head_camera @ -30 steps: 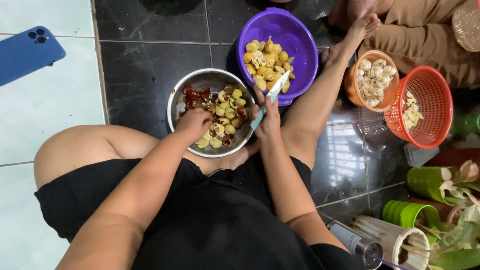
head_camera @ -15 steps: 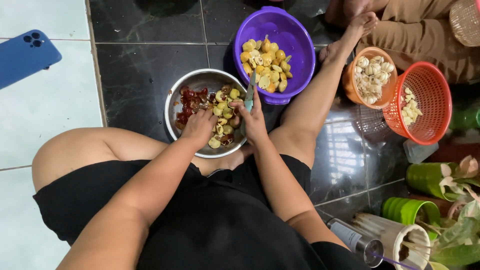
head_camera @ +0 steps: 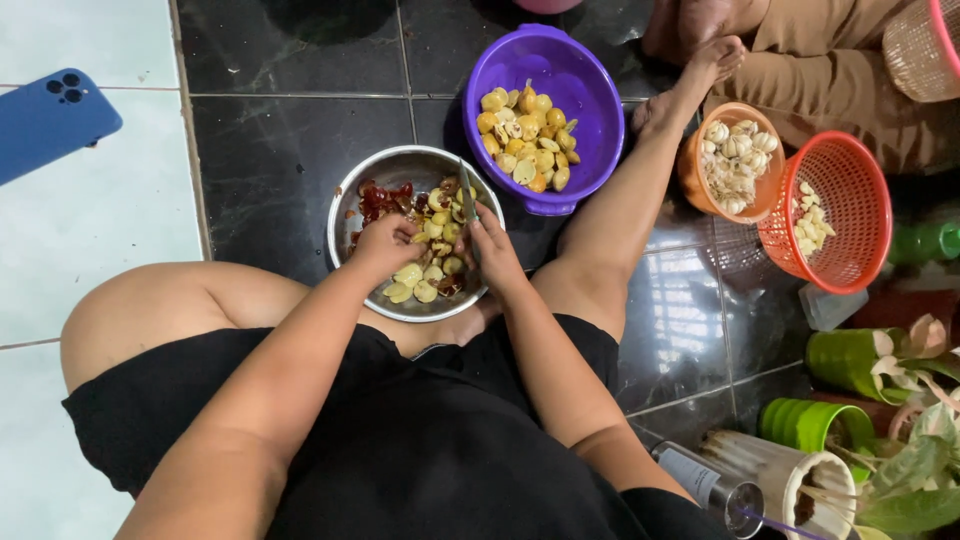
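Note:
A round metal bowl (head_camera: 368,190) sits on the dark floor tiles between my legs, filled with yellow-green fruit halves (head_camera: 432,272) and dark red pieces (head_camera: 383,199). My left hand (head_camera: 385,243) rests in the bowl with its fingers curled over the fruit; what it holds is hidden. My right hand (head_camera: 491,247) is over the bowl's right side and grips a small knife (head_camera: 467,195), blade pointing away from me. Behind the metal bowl stands a purple plastic bowl (head_camera: 586,90) with peeled yellow fruit (head_camera: 525,140).
An orange bowl (head_camera: 694,178) of pale cloves and a red mesh basket (head_camera: 856,215) stand to the right, beside another seated person's legs (head_camera: 800,60). A blue phone (head_camera: 50,120) lies on the white tiles at left. Green cups (head_camera: 850,360) and plants crowd the lower right.
Both hands have drawn back from the purple bowl's edge into the metal bowl. The knife, earlier raised toward the purple bowl, now points up over the metal bowl.

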